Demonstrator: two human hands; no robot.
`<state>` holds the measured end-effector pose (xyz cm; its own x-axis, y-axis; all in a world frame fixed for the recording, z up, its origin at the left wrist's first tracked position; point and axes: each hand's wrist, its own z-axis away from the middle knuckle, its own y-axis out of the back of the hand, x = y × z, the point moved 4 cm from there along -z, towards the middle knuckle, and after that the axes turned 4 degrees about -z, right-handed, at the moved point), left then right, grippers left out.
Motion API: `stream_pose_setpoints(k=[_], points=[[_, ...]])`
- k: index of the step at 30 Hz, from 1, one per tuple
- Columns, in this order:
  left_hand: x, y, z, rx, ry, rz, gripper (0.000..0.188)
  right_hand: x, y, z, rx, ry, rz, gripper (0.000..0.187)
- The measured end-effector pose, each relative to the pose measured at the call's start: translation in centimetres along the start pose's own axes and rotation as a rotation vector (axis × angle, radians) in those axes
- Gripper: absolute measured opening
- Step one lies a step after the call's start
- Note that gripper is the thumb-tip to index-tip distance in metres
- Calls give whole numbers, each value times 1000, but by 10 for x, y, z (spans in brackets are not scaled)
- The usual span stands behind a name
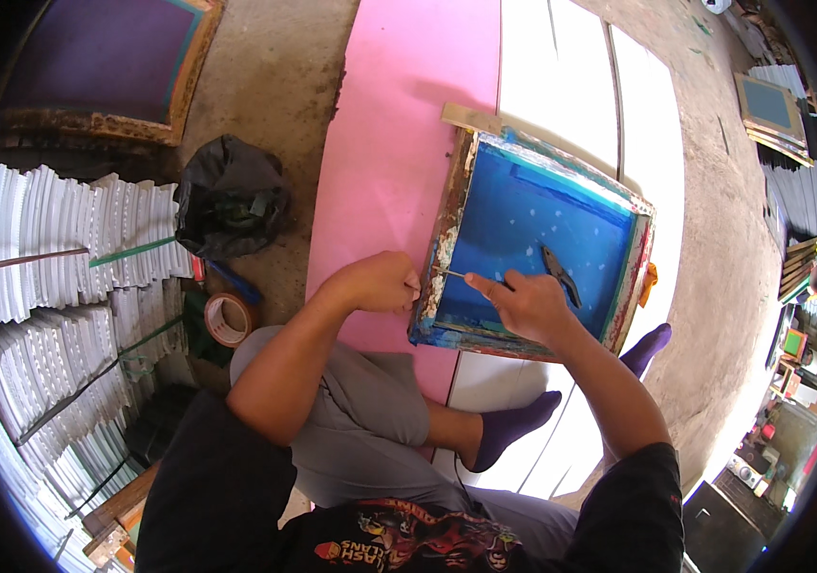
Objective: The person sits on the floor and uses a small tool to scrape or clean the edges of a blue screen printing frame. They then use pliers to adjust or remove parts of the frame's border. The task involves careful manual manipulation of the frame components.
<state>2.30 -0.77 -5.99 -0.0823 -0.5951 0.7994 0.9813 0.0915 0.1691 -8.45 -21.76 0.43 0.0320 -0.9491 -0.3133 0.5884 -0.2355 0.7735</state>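
Observation:
A wooden screen-printing frame with blue mesh lies tilted in front of me, its rails crusted with old paint. My right hand is closed over the mesh around a screwdriver. The tool's thin metal shaft points left, its tip at the frame's left rail; its handle is hidden in the hand. Just outside that rail, my left hand is closed in a fist against or close to the frame's edge. Whether it holds anything cannot be seen. Pliers with dark handles rest on the mesh, right of my right hand.
Beneath the frame are a pink board and white boards. To the left stand a black plastic bag, a roll of brown tape and bundled white stacks. Another screen frame lies at the far left. My socked foot is near the frame.

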Motion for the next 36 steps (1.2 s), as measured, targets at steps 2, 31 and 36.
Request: stream_pose_setpoints(k=[2,31,36], points=[[0,-1,-1,9,6,-13,17,11,-10,-5,20,17,-259,36],[-11,0,-3,-28,13,112,16,37,-25,-27,-316,-347,-1414,36],[-11,0,-3,-33,5,91,18,31,-15,-18,-234,-290,-1273,35]])
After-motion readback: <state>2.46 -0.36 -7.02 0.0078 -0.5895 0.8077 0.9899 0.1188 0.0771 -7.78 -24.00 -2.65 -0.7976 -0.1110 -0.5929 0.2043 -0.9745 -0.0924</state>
